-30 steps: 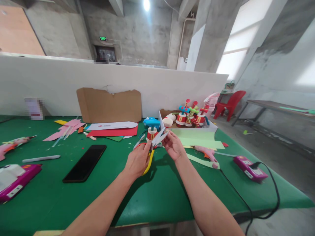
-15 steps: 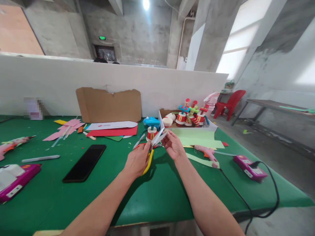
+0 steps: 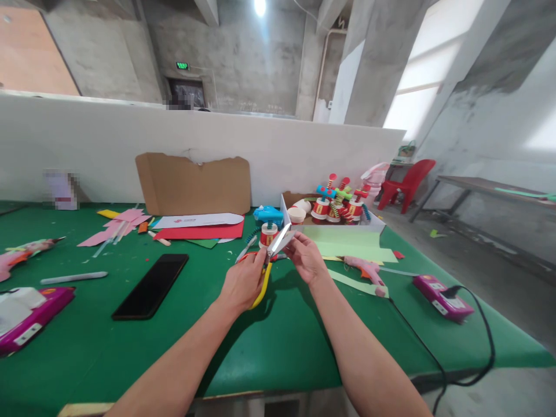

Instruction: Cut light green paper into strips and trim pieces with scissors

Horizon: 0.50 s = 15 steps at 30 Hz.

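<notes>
My left hand is closed round the yellow handles of a pair of scissors, whose blades point up and to the right. Facing it, my right hand pinches a small piece of white paper against the blades. How far the blades have cut into the paper is too small to tell. Just behind the scissors stands a red and white paper cup with a dark green coil on top. A second pair of scissors with red handles lies partly hidden behind my left hand.
Right of my hands lie a pink glue gun, pale green paper and a purple power strip. A box holds finished cup figures. To the left are a black phone, red paper and pink scraps.
The scissor blades and the white paper have shifted slightly against each other, the blades looking closer together. Both hands stay in nearly the same place.
</notes>
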### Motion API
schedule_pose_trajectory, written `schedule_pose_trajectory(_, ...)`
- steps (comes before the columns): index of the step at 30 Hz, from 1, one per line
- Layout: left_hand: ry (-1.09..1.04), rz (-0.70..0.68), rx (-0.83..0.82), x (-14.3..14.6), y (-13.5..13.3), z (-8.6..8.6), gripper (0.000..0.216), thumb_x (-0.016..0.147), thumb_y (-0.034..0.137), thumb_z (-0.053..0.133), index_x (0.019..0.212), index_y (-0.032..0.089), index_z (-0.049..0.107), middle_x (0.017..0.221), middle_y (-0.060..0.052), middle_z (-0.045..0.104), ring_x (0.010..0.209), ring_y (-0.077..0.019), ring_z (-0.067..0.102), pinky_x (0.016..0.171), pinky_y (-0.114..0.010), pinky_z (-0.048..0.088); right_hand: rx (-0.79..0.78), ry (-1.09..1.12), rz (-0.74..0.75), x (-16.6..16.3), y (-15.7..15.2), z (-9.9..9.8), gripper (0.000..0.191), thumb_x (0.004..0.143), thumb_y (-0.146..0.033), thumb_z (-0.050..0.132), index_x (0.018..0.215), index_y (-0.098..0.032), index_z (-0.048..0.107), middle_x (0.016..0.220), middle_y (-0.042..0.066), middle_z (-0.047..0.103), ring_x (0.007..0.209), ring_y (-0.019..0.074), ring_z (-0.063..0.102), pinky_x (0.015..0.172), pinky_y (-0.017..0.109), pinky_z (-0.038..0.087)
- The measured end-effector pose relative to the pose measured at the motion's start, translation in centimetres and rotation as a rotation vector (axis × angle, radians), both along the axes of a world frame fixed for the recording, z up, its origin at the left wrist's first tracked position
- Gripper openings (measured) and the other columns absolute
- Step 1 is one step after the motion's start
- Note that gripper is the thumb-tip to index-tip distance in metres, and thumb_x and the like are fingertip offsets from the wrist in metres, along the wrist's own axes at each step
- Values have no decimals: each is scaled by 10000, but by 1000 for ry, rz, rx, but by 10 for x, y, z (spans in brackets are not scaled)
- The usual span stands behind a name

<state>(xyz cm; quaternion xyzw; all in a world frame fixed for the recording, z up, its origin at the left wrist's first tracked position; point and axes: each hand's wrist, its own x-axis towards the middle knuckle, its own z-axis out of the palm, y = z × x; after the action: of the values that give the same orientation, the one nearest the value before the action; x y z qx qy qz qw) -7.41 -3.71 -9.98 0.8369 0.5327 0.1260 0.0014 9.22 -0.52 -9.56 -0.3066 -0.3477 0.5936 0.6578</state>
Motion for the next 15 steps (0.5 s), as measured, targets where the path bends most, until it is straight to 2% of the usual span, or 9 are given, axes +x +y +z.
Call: schedule_pose_trajectory(15, -17, -3, 5, -1, 2, -1, 457, 929, 212, 361, 1384, 171, 367, 1199, -135, 591, 998, -246, 636, 743, -330, 525, 13, -88, 11, -1, -3, 1, 321, 490, -352, 890, 712, -208, 709, 671, -31, 693, 593, 104, 595, 679, 268, 526)
